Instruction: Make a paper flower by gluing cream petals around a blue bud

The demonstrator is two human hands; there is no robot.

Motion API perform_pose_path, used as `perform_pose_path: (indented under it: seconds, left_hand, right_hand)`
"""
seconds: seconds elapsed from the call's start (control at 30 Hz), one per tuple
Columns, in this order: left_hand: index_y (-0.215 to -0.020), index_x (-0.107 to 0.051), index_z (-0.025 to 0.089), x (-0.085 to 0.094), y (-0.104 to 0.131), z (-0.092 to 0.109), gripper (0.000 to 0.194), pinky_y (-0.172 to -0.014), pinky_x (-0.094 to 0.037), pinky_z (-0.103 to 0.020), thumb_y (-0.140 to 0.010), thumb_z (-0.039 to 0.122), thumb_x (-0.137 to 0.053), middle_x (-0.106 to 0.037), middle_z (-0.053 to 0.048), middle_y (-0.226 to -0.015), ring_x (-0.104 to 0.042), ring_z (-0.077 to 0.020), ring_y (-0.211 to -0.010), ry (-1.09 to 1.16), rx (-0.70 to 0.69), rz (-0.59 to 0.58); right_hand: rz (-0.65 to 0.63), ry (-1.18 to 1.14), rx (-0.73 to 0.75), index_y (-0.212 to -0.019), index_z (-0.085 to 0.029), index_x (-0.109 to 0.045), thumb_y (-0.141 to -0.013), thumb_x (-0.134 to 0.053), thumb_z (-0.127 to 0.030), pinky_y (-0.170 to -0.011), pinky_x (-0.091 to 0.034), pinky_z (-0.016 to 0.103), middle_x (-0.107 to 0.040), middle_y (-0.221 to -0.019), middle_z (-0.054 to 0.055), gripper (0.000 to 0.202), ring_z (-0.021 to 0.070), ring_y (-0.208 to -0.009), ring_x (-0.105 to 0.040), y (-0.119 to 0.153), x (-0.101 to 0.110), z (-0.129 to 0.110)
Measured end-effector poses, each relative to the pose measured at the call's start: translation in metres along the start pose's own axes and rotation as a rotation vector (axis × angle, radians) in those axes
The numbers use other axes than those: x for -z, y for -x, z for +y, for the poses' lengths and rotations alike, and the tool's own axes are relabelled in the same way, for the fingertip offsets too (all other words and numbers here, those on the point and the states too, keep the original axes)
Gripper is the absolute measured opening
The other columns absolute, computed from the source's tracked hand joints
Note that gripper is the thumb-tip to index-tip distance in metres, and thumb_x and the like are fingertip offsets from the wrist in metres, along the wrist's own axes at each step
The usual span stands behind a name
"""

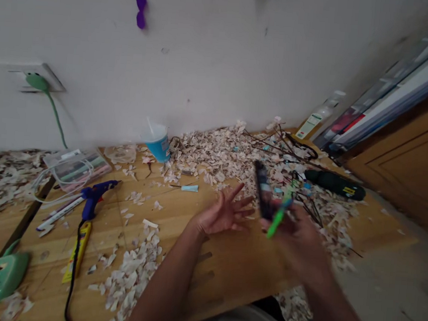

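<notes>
Gripping a dark stick [262, 194] and a green pen-like tool [278, 217], the right hand [294, 233] sits blurred just right of the left hand [221, 212], which is empty with fingers spread wide. Both hover over the wooden table [223, 266], well right of the blue glue gun [94, 197], with shell flakes [214, 155] behind.

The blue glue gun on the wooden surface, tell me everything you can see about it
The blue glue gun looks like plastic and lies on its side on the wooden surface, nozzle toward the upper right, near a clear plastic case. Its handle points down toward a yellow packet, and a black cord trails from it toward the near edge. White sticks lie just left of it. Neither hand touches it.
</notes>
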State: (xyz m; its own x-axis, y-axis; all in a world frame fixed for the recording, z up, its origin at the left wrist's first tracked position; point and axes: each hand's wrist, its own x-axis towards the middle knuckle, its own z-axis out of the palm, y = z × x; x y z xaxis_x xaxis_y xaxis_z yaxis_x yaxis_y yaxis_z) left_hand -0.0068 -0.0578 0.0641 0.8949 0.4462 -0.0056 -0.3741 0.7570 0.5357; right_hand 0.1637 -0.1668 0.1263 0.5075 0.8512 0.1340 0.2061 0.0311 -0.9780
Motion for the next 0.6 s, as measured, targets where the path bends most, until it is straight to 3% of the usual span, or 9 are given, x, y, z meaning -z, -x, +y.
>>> perform_pose_path:
  seconds: [0.1, 0.2, 0.3, 0.4, 0.6]
  left_hand:
    - [-0.143, -0.054, 0.02, 0.0, 0.0, -0.006, 0.088, -0.099, -0.051, -0.045, -0.079, 0.08, -0.051, -0.063, -0.02, -0.137, -0.064, -0.0348, -0.121, 0.06, -0.064, 0.055]
    - [-0.131, -0.062, 0.006, 0.007, -0.004, -0.003, 0.095, -0.093, -0.054, -0.039, -0.085, 0.082, -0.031, -0.073, -0.022, -0.116, -0.07, -0.0318, -0.111, 0.148, -0.115, 0.202]
    - [-0.127, -0.064, 0.005, 0.015, -0.005, 0.007, 0.093, -0.086, -0.057, -0.041, -0.092, 0.077, -0.017, -0.075, -0.02, -0.108, -0.074, -0.0286, -0.096, 0.256, -0.182, 0.298]
    - [-0.129, -0.063, 0.007, 0.019, -0.002, 0.016, 0.081, -0.083, -0.058, -0.044, -0.096, 0.07, -0.026, -0.076, -0.019, -0.105, -0.074, -0.0275, -0.088, 0.288, -0.276, 0.326]
    - [-0.123, -0.067, 0.009, 0.02, 0.002, 0.017, 0.068, -0.076, -0.059, -0.042, -0.095, 0.066, -0.04, -0.076, -0.018, -0.104, -0.074, -0.0267, -0.084, 0.327, -0.313, 0.337]
  right_hand:
    - [-0.037, 0.083, 0.079, -0.103, -0.024, -0.065, -0.06, -0.081, -0.019, -0.096, -0.049, 0.055, -0.063, -0.109, 0.008, 0.047, 0.0319, -0.109, -0.059, 0.016, -0.058, 0.01]
    - [-0.057, 0.108, 0.155, -0.114, -0.023, -0.059, -0.067, -0.073, -0.017, -0.107, -0.04, 0.059, -0.056, -0.124, 0.012, 0.049, 0.0338, -0.124, -0.05, 0.025, -0.083, 0.024]
    - [-0.059, 0.09, 0.216, -0.124, -0.025, -0.052, -0.074, -0.074, -0.021, -0.109, -0.04, 0.055, -0.054, -0.128, 0.011, 0.055, 0.0303, -0.125, -0.052, 0.029, -0.082, 0.032]
    - [0.005, 0.066, 0.217, -0.125, -0.025, -0.05, -0.079, -0.075, -0.029, -0.109, -0.04, 0.053, -0.056, -0.126, 0.011, 0.052, 0.0287, -0.124, -0.053, 0.026, -0.07, 0.039]
    - [0.034, 0.042, 0.123, -0.115, -0.025, -0.053, -0.082, -0.075, -0.037, -0.094, -0.05, 0.045, -0.06, -0.113, 0.008, 0.042, 0.0257, -0.107, -0.061, 0.017, -0.057, 0.061]
